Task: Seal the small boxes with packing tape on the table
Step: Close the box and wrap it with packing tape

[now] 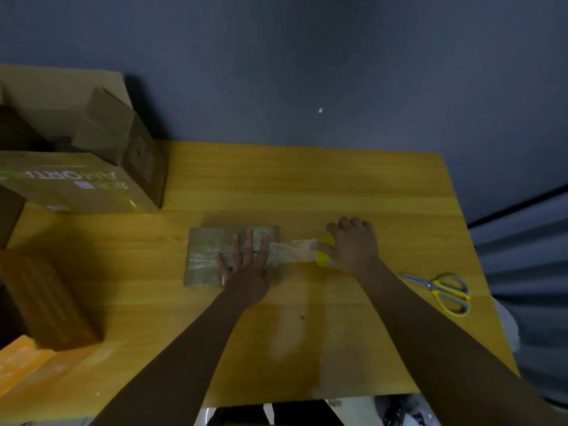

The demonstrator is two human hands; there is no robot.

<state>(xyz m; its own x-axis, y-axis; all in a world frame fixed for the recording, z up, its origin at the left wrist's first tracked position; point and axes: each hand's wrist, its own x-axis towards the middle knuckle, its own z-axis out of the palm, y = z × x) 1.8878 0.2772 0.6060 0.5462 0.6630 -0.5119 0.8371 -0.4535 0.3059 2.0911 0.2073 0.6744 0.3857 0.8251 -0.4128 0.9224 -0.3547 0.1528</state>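
The scene is dim and soft, with low contrast throughout. The table is brightest at its middle and darkens toward the left, where deep shadow lies beside the boxes. A pale sheen sits on the tape. Fine detail is smeared, printed lettering is barely legible, and wide-angle distortion bends the table's edges outward.

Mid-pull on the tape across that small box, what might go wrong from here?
1. The stretch of tape between the small box and the yellow tape dispenser hangs unsupported; it may twist or wrinkle before it is pressed down.
2. Only the left hand lies flat on the box; a harder pull by the right hand might drag the box sideways.
3. The scissors lie beyond the right forearm, so cutting means letting go of something.
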